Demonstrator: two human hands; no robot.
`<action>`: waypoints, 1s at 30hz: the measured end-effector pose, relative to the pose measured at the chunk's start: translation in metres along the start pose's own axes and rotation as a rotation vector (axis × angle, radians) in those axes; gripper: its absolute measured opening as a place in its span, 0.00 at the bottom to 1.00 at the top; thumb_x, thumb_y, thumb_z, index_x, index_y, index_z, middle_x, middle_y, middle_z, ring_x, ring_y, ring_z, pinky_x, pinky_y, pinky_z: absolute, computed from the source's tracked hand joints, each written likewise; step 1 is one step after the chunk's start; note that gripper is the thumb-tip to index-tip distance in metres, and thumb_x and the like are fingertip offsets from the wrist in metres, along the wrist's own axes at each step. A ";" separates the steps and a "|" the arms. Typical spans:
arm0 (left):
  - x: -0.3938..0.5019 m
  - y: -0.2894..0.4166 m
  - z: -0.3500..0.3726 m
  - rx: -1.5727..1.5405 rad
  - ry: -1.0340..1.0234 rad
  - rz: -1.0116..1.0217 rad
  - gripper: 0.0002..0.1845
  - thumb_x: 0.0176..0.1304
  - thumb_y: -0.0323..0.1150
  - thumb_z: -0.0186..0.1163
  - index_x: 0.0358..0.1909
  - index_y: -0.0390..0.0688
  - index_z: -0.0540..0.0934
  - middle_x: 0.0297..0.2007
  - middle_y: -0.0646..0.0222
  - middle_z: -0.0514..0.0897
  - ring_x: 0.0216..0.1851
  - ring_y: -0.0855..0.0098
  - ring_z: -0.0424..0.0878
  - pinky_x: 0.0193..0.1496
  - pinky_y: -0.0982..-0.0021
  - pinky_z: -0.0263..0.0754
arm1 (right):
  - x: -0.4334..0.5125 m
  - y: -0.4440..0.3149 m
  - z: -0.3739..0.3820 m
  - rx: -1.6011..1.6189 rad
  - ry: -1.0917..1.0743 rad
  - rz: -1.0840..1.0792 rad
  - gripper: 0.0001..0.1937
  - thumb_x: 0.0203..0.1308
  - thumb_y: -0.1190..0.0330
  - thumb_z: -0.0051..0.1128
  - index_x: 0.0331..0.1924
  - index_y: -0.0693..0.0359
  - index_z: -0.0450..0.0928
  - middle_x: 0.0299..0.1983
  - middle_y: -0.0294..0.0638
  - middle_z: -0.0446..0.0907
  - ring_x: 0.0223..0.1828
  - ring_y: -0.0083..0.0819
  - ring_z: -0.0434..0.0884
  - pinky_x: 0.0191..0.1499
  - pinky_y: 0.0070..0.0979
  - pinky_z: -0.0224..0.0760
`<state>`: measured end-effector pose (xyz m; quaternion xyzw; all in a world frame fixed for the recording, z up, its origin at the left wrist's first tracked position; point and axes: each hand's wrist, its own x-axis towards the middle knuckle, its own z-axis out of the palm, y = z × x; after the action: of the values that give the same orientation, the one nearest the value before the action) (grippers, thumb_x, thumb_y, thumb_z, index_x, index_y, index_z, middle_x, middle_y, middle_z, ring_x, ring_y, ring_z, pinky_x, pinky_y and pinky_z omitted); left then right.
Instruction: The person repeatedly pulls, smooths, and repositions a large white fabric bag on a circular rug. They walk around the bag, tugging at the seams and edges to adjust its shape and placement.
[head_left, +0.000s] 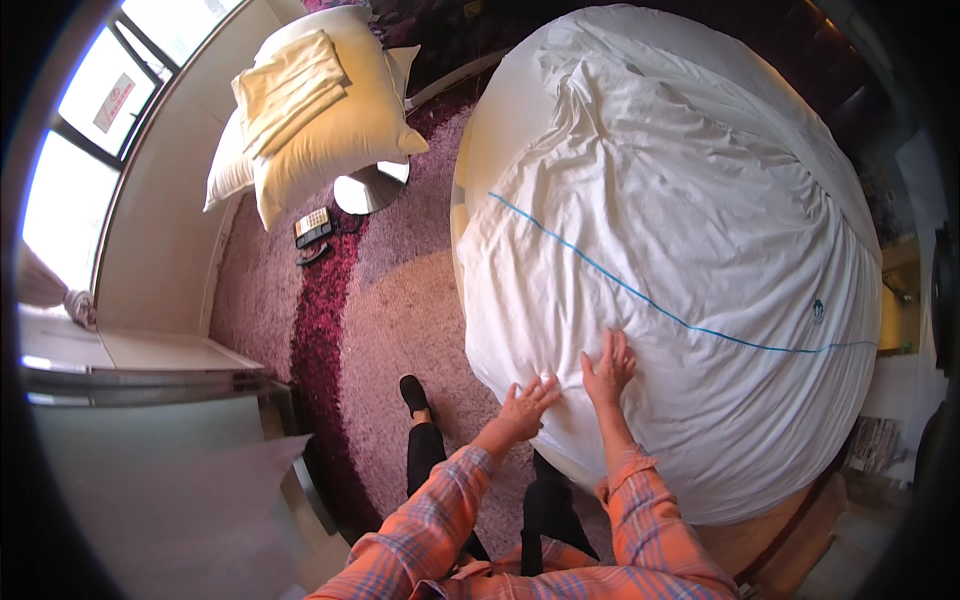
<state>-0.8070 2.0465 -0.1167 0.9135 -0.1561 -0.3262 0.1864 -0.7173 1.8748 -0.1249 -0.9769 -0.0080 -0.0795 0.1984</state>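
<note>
A wrinkled white sheet (697, 247) with a blue stripe lies over a round bed, bunched into folds toward the far side. Part of the white mattress (499, 112) shows bare at the far left rim. My left hand (531, 405) rests at the sheet's near left edge, fingers spread. Just right of it, my right hand (609, 371) is on the sheet with its fingers extended and thumb apart. Neither hand appears to grasp the cloth. A small dark mark (818, 310) sits on the sheet near the right side.
Pillows (337, 142) with folded cream cloth (289, 90) on top are stacked on a seat with a round metal base (371, 187). A telephone (313, 227) lies on the patterned carpet (405, 315). A glossy-edged cabinet (150, 450) stands at left, below the windows (71, 195).
</note>
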 end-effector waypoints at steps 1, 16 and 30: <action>-0.003 -0.009 -0.002 -0.017 -0.023 0.048 0.45 0.55 0.38 0.67 0.73 0.61 0.55 0.76 0.77 0.45 0.77 0.65 0.43 0.72 0.40 0.46 | 0.003 -0.022 0.017 -0.072 -0.132 0.084 0.37 0.46 0.57 0.67 0.65 0.45 0.67 0.67 0.42 0.63 0.62 0.53 0.63 0.62 0.52 0.56; -0.010 -0.262 -0.151 -0.620 0.181 -0.076 0.26 0.56 0.38 0.65 0.57 0.42 0.74 0.50 0.50 0.82 0.52 0.51 0.80 0.56 0.57 0.74 | 0.006 -0.155 0.067 -0.112 -0.310 0.325 0.26 0.39 0.67 0.65 0.50 0.40 0.75 0.57 0.33 0.65 0.60 0.48 0.62 0.56 0.52 0.62; 0.241 -0.279 -0.276 -0.596 0.405 -0.032 0.61 0.36 0.51 0.80 0.68 0.34 0.55 0.58 0.43 0.66 0.58 0.49 0.69 0.63 0.54 0.67 | 0.029 -0.162 0.094 -0.108 -0.062 0.437 0.23 0.30 0.71 0.70 0.36 0.42 0.74 0.48 0.35 0.69 0.57 0.48 0.65 0.52 0.53 0.59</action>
<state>-0.4032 2.2602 -0.1716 0.8674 0.0002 -0.1727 0.4668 -0.6820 2.0599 -0.1431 -0.9666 0.2019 -0.0050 0.1578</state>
